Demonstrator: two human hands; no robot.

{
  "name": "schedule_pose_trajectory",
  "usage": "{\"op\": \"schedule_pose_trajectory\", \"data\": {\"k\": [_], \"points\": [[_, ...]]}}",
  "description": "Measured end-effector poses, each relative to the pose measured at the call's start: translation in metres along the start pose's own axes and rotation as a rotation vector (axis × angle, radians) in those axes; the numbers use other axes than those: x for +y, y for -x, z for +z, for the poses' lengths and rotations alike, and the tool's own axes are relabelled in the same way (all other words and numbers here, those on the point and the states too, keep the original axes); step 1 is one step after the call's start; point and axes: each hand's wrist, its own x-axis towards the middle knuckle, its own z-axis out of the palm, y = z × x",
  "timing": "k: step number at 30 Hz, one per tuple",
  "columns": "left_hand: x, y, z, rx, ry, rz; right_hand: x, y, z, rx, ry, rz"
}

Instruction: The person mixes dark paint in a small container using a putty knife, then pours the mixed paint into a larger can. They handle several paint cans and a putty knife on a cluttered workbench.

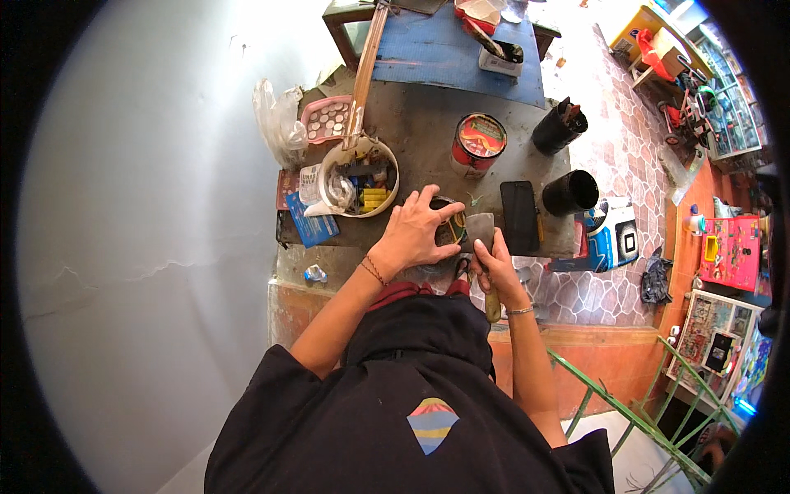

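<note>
My left hand (415, 229) curves its thumb and fingers around a small round can (450, 224) near the front edge of the worktable. The can's dark top and coloured side show between them. In my right hand (502, 272) is a putty knife, its broad metal blade (480, 228) up against the can's right side and its worn handle (493, 305) sticking out below my fingers. A larger red and black can (479, 144) stands farther back. Right of the blade lies a dark smartphone (519, 216).
A white bucket (393, 183) of odds and ends stands left, near a pink tray (327, 119) of round pieces. Two black cylindrical containers (569, 193) are on the right. Behind is a blue board (453, 62) with a white container (501, 62). Green metal railing (613, 412) rises lower right.
</note>
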Motion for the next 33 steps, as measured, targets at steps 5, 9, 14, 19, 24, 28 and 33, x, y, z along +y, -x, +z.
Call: {"op": "schedule_pose_trajectory", "data": {"k": [5, 9, 14, 19, 24, 28, 33], "points": [[0.002, -0.004, -0.004, -0.110, 0.057, 0.029, 0.013, 0.003, 0.004, 0.072, -0.097, -0.106], [0.001, -0.005, -0.006, -0.151, 0.077, 0.019, 0.034, 0.007, 0.014, 0.279, -0.014, -0.335], [0.005, -0.004, -0.006, -0.134, -0.030, 0.034, 0.052, -0.020, 0.041, 0.377, 0.256, -0.619], [-0.001, -0.006, -0.006, -0.108, 0.095, 0.058, 0.054, -0.032, 0.051, 0.475, 0.329, -0.663], [-0.012, 0.002, -0.006, -0.001, 0.157, 0.094, 0.052, -0.028, 0.051, 0.493, 0.325, -0.671], [-0.014, 0.009, -0.008, 0.007, 0.240, 0.089, 0.052, -0.027, 0.052, 0.494, 0.293, -0.614], [-0.005, 0.009, -0.013, 0.099, -0.058, 0.198, 0.055, -0.032, 0.052, 0.503, 0.298, -0.712]]}}
